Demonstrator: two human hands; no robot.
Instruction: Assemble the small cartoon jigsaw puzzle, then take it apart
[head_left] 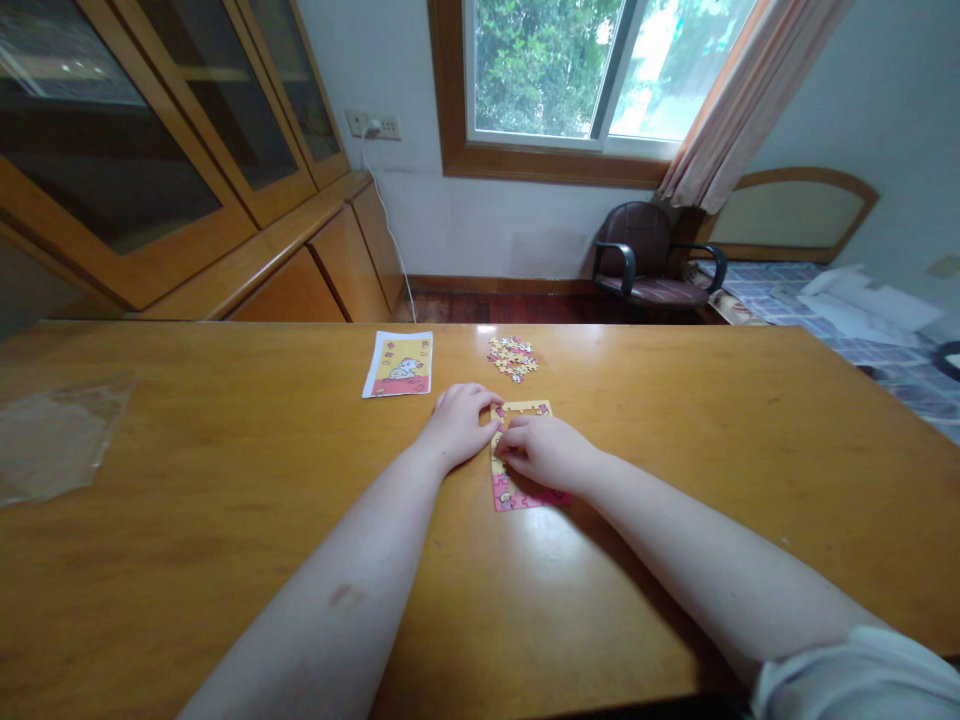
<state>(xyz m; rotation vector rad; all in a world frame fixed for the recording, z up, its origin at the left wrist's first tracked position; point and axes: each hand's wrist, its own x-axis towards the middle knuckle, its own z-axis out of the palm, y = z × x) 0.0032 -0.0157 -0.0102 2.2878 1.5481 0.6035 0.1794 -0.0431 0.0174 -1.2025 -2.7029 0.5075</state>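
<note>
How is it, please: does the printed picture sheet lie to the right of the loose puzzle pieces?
No, the printed picture sheet lies to the left of the loose puzzle pieces, with bare tabletop between them.

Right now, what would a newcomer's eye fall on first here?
Probably the two bare hands mid-table: the left hand at the left edge of a partly built puzzle, the right hand over it. Just beyond lies a heap of loose pieces, with a picture sheet to its left. The bright window stands out behind.
</note>
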